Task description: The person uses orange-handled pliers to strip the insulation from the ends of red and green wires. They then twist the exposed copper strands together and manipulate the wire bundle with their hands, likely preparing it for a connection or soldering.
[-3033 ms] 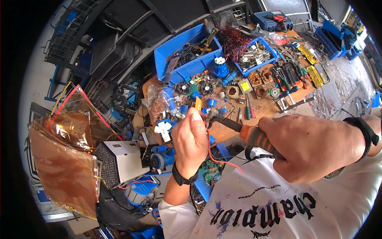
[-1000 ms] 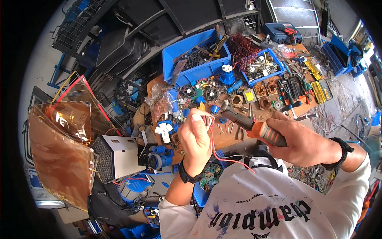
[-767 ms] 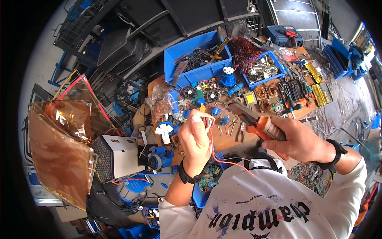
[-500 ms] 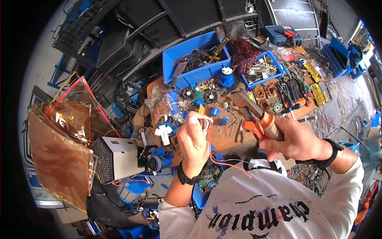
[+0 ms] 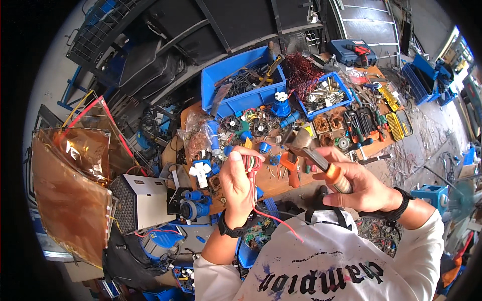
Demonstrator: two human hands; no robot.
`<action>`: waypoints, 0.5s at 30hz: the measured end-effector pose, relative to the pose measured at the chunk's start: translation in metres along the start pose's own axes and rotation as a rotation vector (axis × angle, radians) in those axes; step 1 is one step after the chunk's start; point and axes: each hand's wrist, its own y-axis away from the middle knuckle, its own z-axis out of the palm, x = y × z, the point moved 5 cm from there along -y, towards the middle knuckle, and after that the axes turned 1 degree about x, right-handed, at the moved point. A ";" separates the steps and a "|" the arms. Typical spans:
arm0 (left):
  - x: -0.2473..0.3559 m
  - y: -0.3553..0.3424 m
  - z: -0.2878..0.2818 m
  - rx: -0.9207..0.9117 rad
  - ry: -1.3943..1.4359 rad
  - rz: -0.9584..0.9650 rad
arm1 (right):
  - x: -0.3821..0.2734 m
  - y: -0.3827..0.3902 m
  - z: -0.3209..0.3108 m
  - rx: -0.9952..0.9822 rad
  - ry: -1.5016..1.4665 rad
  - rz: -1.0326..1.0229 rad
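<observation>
My left hand [image 5: 235,183] is closed around a small coil of red wire [image 5: 252,162], with a few other colours among its turns. One loose red end trails down to the right across the front of my white shirt. My right hand [image 5: 359,181] grips one worn orange handle of a pair of pliers [image 5: 337,178]. Their handles are spread wide; the other orange handle hangs over the table. The dark jaws point away to the left, apart from the coil, and their tips are hard to make out.
The wooden table [image 5: 273,189] carries connectors, scraps and hand tools. Behind stand a large blue bin [image 5: 236,106] of cables and a shallow blue tray [image 5: 329,108] of metal parts. Screwdrivers and a yellow-handled set lie right. A white box [image 5: 145,200] stands left.
The pliers' handles have moved apart, and my right hand has loosened from one of them. More of the wire coil shows in my left hand. The whole view has shifted slightly.
</observation>
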 end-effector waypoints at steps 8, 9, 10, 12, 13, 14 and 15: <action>0.019 0.002 0.066 -0.084 -0.087 0.071 | -0.005 0.028 -0.039 -0.099 -0.552 0.003; 0.021 0.003 0.075 -0.112 -0.116 0.066 | -0.004 0.033 -0.045 -0.114 -0.592 -0.028; 0.023 0.003 0.085 -0.122 -0.136 0.075 | -0.005 0.038 -0.052 -0.132 -0.632 -0.059; 0.028 0.004 0.107 -0.108 -0.054 0.078 | -0.005 0.045 -0.066 -0.152 -0.679 -0.101; 0.029 0.005 0.118 -0.101 -0.011 0.081 | -0.006 0.049 -0.073 -0.155 -0.695 -0.118; 0.027 0.006 0.128 -0.099 0.005 0.082 | -0.006 0.053 -0.079 -0.156 -0.713 -0.133; 0.026 0.007 0.135 -0.069 -0.031 0.111 | -0.007 0.057 -0.085 -0.152 -0.723 -0.147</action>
